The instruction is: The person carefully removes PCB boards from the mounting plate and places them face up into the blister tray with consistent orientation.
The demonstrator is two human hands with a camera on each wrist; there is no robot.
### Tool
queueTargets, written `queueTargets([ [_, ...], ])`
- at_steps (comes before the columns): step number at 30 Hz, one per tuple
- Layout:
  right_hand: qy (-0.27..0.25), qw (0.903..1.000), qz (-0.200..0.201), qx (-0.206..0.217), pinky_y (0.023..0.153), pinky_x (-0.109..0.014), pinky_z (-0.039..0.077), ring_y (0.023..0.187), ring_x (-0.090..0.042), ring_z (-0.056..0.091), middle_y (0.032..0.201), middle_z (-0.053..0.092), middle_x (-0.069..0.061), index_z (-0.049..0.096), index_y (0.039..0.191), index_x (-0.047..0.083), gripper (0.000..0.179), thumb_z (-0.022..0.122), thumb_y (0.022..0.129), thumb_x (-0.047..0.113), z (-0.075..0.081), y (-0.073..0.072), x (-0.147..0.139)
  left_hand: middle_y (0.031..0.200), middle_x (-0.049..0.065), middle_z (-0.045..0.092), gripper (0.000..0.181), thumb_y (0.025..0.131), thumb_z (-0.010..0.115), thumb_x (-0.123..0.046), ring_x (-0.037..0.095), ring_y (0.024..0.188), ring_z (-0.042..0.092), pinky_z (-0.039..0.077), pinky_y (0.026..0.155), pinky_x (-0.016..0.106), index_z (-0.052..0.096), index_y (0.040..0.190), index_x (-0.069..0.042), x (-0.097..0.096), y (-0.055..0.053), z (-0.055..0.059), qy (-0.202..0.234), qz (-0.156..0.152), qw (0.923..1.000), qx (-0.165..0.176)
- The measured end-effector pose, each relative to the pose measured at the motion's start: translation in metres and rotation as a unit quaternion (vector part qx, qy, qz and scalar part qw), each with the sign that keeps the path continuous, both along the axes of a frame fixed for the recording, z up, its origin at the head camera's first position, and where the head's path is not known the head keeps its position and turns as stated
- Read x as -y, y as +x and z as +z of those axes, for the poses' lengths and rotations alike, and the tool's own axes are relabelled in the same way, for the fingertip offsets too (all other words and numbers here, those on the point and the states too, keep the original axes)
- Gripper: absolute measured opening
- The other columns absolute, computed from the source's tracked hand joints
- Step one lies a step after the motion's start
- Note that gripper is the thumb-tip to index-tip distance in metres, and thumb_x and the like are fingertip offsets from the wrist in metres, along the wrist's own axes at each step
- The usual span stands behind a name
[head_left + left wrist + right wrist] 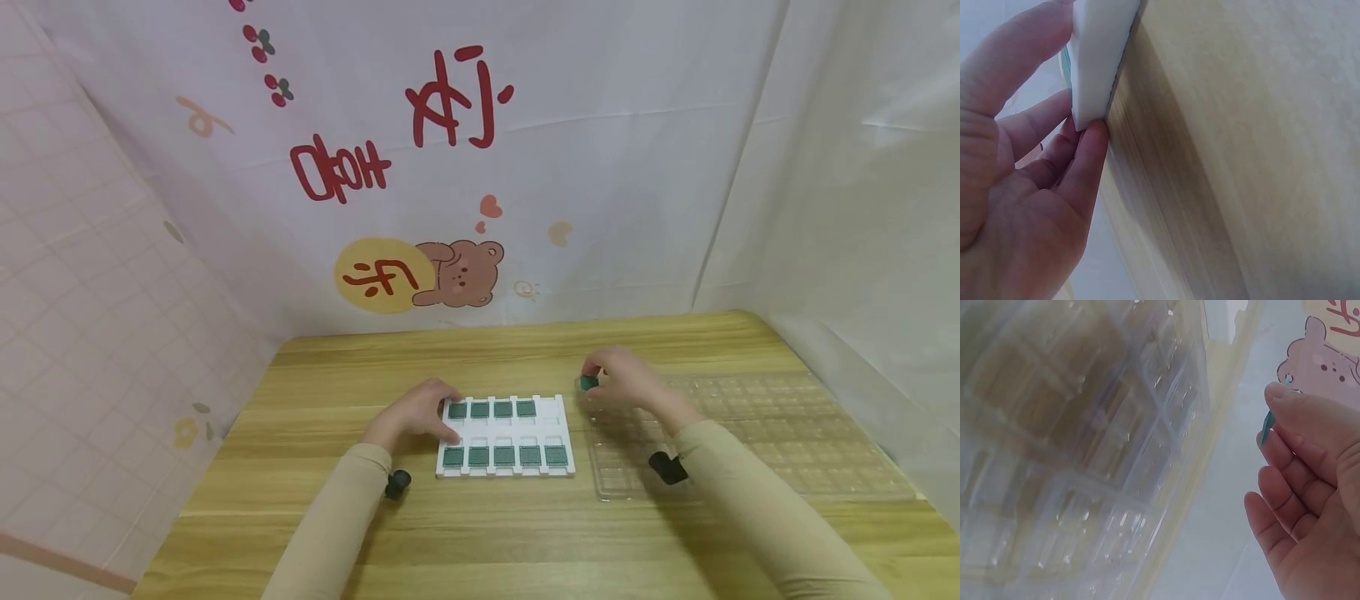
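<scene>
A white tray [510, 432] lies on the table, with square green chips in most slots of its two rows; the slot at the far right of the back row holds none. My left hand [417, 410] grips the tray's left end, thumb and fingertips on its edge. Close up in the left wrist view, the fingers [1088, 147] touch the white side wall. Between thumb and fingertips my right hand [626, 382] pinches one green chip [589, 382], above the back left corner of a clear plastic tray [613, 485]. Edge-on, that chip [1267, 427] shows in the right wrist view.
The clear tray, divided into many small compartments, stretches across the right side of the wooden table [480, 533]. A white curtain [615, 167] with printed figures hangs behind the table and along both sides. A dark camera [667, 467] sits under the right wrist.
</scene>
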State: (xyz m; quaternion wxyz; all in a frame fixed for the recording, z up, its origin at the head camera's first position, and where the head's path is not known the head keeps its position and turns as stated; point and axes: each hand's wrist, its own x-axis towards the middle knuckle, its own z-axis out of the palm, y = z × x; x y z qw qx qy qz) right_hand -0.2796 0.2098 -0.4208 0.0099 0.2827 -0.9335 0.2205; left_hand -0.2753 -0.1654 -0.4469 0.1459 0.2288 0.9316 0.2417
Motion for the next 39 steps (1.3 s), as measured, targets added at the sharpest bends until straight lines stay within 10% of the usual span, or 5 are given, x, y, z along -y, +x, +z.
queueTargets([
  [39, 0.105, 0.9940, -0.015, -0.027, 0.083, -0.047, 0.048, 0.095, -0.032, 0.057, 0.094, 0.064, -0.004, 0.068, 0.090, 0.011, 0.018, 0.081, 0.077, 0.009, -0.018, -0.022, -0.009, 0.122, 0.007, 0.057, 0.068, 0.066, 0.094, -0.027, 0.022, 0.111, 0.052, 0.042, 0.100, 0.041, 0.065, 0.124, -0.004, 0.001, -0.001, 0.000, 0.001, -0.007, 0.9999, -0.008],
])
